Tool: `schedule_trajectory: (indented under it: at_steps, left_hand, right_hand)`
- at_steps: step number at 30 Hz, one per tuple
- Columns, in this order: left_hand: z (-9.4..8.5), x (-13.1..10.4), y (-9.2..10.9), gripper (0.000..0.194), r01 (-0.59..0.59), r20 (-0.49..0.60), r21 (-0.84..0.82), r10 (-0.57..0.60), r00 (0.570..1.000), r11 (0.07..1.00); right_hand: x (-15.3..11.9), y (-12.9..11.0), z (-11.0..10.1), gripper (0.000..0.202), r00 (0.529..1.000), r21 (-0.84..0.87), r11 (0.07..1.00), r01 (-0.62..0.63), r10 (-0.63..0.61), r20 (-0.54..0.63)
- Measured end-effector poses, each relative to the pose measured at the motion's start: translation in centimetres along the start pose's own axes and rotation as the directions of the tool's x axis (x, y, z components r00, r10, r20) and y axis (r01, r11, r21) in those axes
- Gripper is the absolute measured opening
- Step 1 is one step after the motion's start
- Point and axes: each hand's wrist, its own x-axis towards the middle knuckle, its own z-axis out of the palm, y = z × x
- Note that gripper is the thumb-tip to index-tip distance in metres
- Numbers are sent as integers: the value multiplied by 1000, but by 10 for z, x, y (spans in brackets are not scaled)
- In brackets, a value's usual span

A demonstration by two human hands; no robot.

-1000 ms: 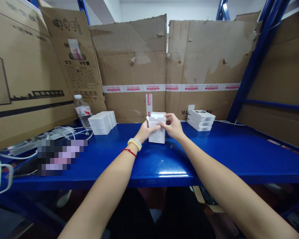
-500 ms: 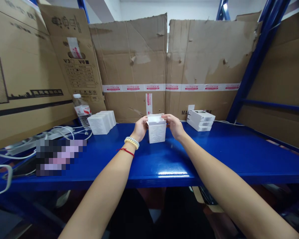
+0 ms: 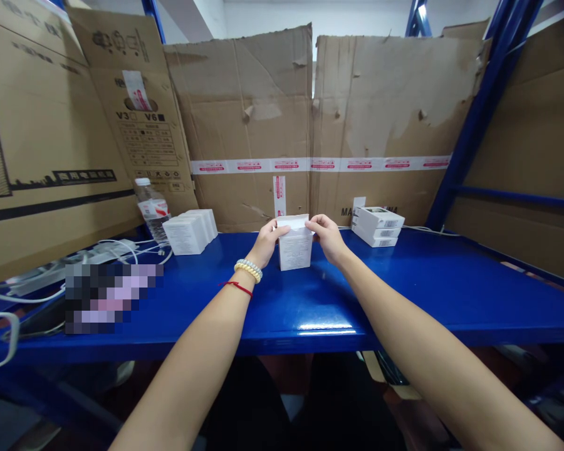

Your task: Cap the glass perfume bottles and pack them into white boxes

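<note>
The small white printed carton [image 3: 296, 252] stands upright on the blue surface [image 3: 427, 288], its top flap [image 3: 295, 220] raised. Left hand [image 3: 265, 243] and right hand [image 3: 328, 237] have their fingers pinching opposite ends of its top. It looks light, smooth and stiff yet easily creased; the side walls probably offer the safest hold.

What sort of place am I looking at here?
Probably a workstation in a storeroom or small workshop: a blue worktop between blue uprights, cardboard panels standing behind it, and a stack of boxes beyond the white box being handled.
</note>
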Motion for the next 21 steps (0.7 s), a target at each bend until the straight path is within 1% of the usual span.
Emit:
schedule_trajectory:
  at_steps: [5,7,9,11,12,17,19,21]
  left_hand:
    - [-1,4,-4,32,59,-97,1,-58,994,998]
    - [-2,6,-5,32,66,-123,21,-62,990,998]
    - [-2,6,-5,34,73,-135,51,-66,989,996]
    - [-1,6,-6,36,81,-132,74,-71,989,994]
    - [-1,6,-6,36,82,-126,81,-71,989,993]
    - [0,5,-6,36,70,-115,98,-59,992,993]
    - [1,5,-5,37,66,-82,66,-60,995,996]
    - [3,3,-2,41,63,-33,-6,-63,997,998]
  right_hand:
    - [1,3,1,32,1000,-23,1000,-19,19,-7]
    - [2,4,0,28,999,20,999,-40,41,-7]
    - [3,4,-1,30,997,103,992,-72,72,5]
    - [4,5,-2,29,995,150,984,-95,94,16]
    - [4,5,-2,27,995,143,985,-99,98,17]
    - [1,4,1,21,996,49,995,-91,90,27]
    - [-1,3,2,19,996,46,995,-85,84,24]
    - [-2,2,2,17,997,31,996,-78,78,21]
